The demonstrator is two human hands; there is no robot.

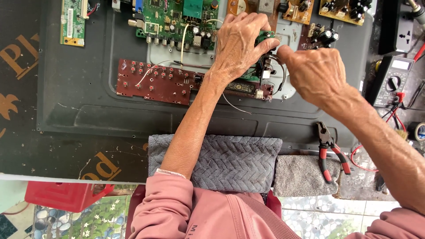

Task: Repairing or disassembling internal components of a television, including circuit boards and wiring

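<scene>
Both hands meet over a small green circuit board (pixel 264 36) near the dark panel's (pixel 79 88) upper edge: left hand (pixel 239 42) grips it, right hand (pixel 312 71) pinches a black wire (pixel 282 73) beside it. Red-handled pliers (pixel 330 152) lie near the tabletop (pixel 26 146) edge.

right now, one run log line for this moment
left hand: grips small green board | right hand: pinches black wire | red pliers: on grey cloth
</scene>
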